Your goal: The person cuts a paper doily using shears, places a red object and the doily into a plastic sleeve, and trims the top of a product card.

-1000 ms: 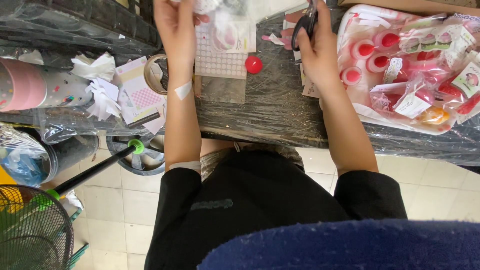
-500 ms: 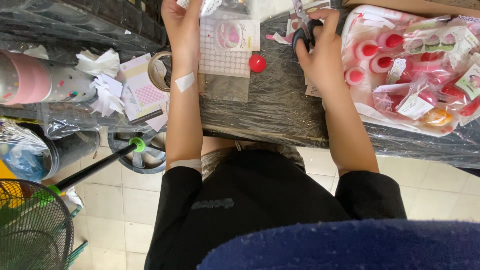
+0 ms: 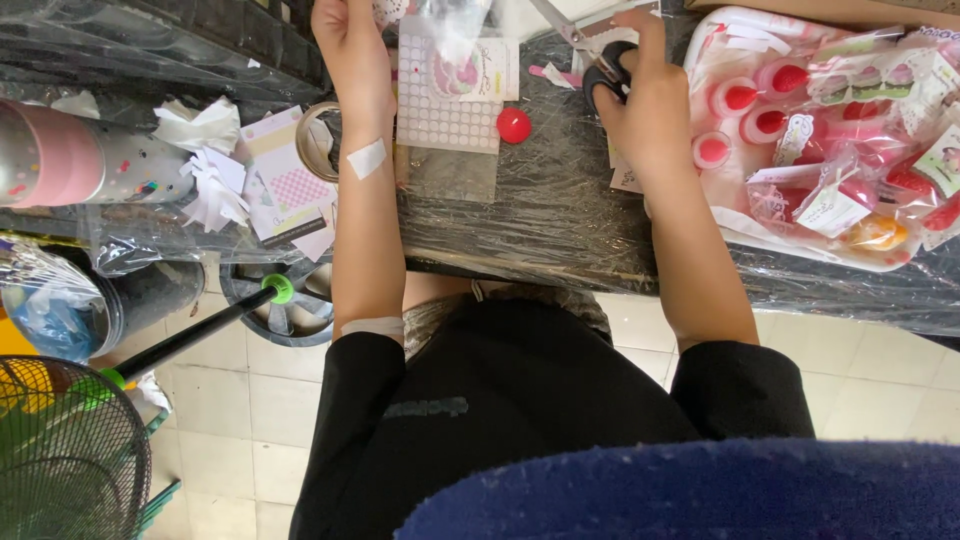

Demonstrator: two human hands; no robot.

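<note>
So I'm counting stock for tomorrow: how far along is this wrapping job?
Done: a white tray on the right holds many wrapped red-topped packets with small tags. In hand: the right hand grips black-handled scissors, the left hand is at a clear bag over a dotted sheet. Left: a loose red cap and paper scraps; how many remain cannot be told.

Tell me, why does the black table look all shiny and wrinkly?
In the head view, clear plastic wrap over the table throws back streaky glare; the right hand with the scissors looks sharp, while the dark blue cloth at the bottom is blurred.
</note>
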